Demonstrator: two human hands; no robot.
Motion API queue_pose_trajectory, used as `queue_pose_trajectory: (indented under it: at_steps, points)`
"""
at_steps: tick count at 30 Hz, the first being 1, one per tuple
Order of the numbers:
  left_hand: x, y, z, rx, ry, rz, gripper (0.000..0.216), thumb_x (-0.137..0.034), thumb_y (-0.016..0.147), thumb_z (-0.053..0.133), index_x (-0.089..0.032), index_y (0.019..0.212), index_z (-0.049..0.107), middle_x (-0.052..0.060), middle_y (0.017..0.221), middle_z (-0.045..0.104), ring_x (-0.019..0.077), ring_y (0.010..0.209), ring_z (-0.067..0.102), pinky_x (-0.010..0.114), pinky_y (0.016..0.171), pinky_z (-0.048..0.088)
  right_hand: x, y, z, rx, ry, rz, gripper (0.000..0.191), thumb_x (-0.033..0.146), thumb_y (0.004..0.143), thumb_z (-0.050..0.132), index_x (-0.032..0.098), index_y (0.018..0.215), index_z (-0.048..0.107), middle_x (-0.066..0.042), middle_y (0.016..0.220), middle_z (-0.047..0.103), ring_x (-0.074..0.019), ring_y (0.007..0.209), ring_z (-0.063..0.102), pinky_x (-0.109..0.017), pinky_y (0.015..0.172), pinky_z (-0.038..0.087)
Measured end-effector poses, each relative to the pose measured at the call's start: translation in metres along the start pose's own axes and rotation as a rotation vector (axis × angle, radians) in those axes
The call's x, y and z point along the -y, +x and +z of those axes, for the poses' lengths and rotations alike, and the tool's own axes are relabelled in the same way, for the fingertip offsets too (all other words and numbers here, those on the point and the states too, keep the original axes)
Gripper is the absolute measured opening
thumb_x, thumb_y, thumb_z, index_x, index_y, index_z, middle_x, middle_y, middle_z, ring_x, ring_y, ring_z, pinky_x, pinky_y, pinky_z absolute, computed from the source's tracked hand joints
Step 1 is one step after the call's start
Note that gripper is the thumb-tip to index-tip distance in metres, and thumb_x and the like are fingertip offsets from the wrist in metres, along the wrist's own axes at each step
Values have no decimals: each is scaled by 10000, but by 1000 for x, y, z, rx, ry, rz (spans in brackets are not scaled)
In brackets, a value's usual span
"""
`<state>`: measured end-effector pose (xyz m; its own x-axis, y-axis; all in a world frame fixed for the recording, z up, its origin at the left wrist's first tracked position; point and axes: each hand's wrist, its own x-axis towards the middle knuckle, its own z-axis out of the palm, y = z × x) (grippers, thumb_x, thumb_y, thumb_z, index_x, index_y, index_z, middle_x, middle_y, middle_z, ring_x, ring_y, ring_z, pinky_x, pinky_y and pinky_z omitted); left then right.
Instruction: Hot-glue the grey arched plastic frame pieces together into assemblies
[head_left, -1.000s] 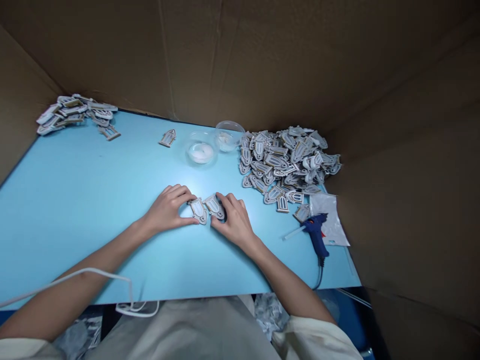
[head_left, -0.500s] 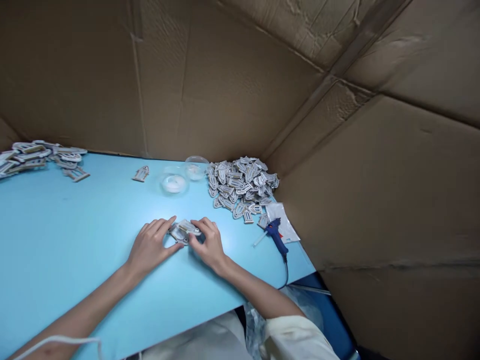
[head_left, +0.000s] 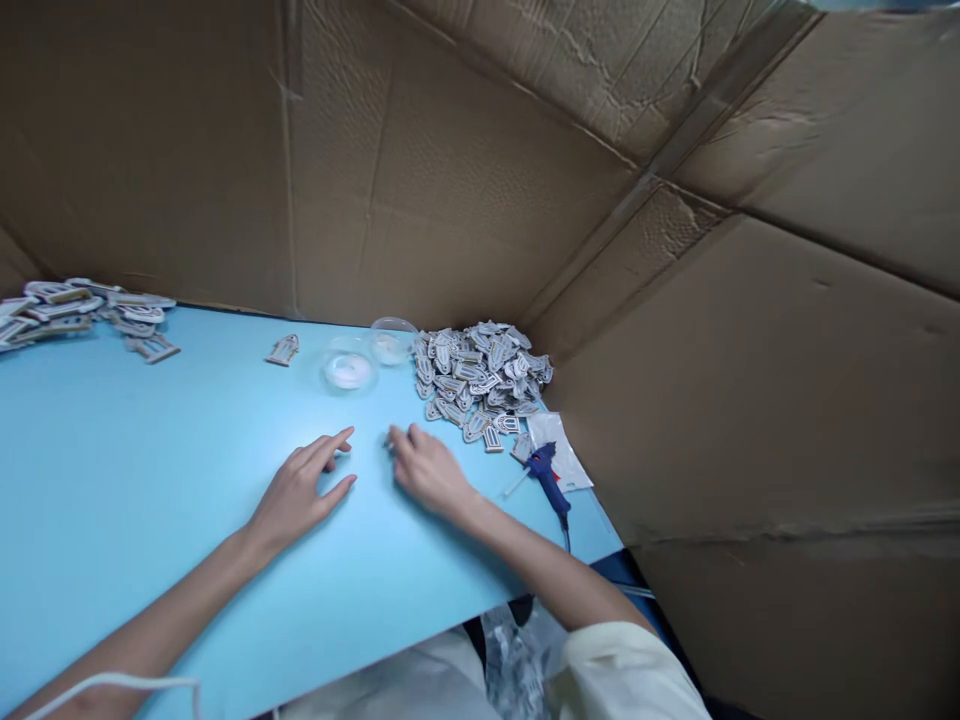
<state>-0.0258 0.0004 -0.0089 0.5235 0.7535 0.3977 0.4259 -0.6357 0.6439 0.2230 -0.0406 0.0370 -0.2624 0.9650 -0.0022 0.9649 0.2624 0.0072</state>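
My left hand (head_left: 300, 490) hovers over the blue table with its thumb and fingers apart, holding nothing. My right hand (head_left: 427, 468) is closed, knuckles up, just to the right of it. A sliver of a small grey arched piece (head_left: 388, 441) peeks out at its fingertips; the rest is hidden by the hand. Behind the right hand lies a heap of similar grey, window-shaped pieces (head_left: 480, 375). One single piece (head_left: 283, 350) lies apart at the back.
Two clear round dishes (head_left: 349, 371) with white contents stand near the back. A blue glue gun (head_left: 550, 480) lies at the right on a white plastic bag (head_left: 566, 450). More arched pieces (head_left: 67, 310) are piled at far left. Cardboard walls (head_left: 465, 190) enclose the table (head_left: 225, 430).
The grey pieces between both hands have left the left hand, whose fingers are now free. My right hand has moved slightly right and closed round what it holds.
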Motion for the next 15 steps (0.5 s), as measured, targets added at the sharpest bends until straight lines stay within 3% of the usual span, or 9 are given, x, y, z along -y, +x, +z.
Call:
queue_pose_trajectory:
  at_steps: [5,8,11,15]
  points:
    - [1,2,-2,-8,-19,-27,523,-320,1013,597,-267,1528,530,52,1146,756,192,837,713,377,901,589,-129,27,-61,-363,-141,360,501,244,1054,447,72,1509,568,-211,1099,653,-298,909,616,-429,839,529]
    - [1,2,-1,3,-15,-39,515,-291,1002,610,-262,1511,538,47,1157,755,186,846,717,375,910,584,-166,40,-81,-437,-190,401,543,318,1034,538,31,1493,583,-317,1261,626,-435,1177,576,-586,980,489]
    - [2,4,-1,-19,21,-41,438,-261,990,628,-237,1427,606,53,1151,765,179,835,727,359,880,569,-140,50,-70,-492,-124,203,460,335,1055,537,73,1416,651,-305,1388,596,-433,1298,540,-606,1082,455]
    - [15,12,-9,-135,174,-59,147,-253,979,644,-219,1085,739,31,995,792,182,815,739,337,804,532,-44,72,-33,-400,51,-306,273,290,1060,554,158,1200,748,-218,1327,669,-343,1227,608,-502,1045,524]
